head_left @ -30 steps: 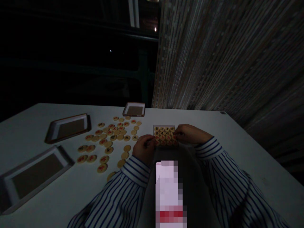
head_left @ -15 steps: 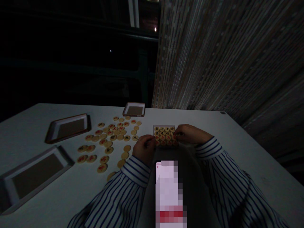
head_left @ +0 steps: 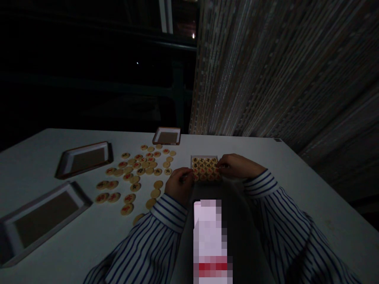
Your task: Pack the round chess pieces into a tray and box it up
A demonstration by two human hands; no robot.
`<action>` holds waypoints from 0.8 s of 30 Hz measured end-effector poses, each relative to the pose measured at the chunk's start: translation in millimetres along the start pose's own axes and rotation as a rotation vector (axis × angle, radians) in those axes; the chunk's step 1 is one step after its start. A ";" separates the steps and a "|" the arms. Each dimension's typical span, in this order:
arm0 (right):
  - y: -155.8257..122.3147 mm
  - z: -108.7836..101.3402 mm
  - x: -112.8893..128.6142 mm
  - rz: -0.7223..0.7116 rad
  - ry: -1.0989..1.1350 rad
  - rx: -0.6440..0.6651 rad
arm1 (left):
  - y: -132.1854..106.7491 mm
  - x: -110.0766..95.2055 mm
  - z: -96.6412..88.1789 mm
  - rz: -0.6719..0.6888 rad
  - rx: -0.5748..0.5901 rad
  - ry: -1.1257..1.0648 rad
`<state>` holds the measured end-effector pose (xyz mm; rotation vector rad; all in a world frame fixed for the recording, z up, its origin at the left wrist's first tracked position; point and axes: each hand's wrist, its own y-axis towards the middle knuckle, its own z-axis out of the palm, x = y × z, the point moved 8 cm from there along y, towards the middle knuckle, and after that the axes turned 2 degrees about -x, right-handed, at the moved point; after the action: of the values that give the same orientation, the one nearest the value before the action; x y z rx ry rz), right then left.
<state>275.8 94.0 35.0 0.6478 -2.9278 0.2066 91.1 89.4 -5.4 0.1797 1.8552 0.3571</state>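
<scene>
A small shallow box on the white table is filled with round wooden chess pieces marked in red and black. My left hand rests at the box's near left corner, fingers curled against it. At the box's right side my right hand has its fingertips pinched together on the edge pieces. Whether either hand grips a piece is hidden. Many loose chess pieces lie scattered left of the box.
Two dark-rimmed trays sit on the left of the table, and a small box lid stands at the far edge. A textured wall rises behind on the right. The room is dim.
</scene>
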 end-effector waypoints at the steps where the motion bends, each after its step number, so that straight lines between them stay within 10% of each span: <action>1: -0.5 -0.8 -0.4 0.005 -0.002 -0.005 | -0.1 0.0 0.0 -0.002 0.000 -0.003; 24: -10.4 -32.9 4.5 0.065 -0.074 -0.212 | 1.0 -12.5 -14.1 0.016 -0.091 -0.019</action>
<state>279.6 88.2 69.1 0.5399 -2.9865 -0.1235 81.5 84.4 10.0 0.1349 1.8155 0.4483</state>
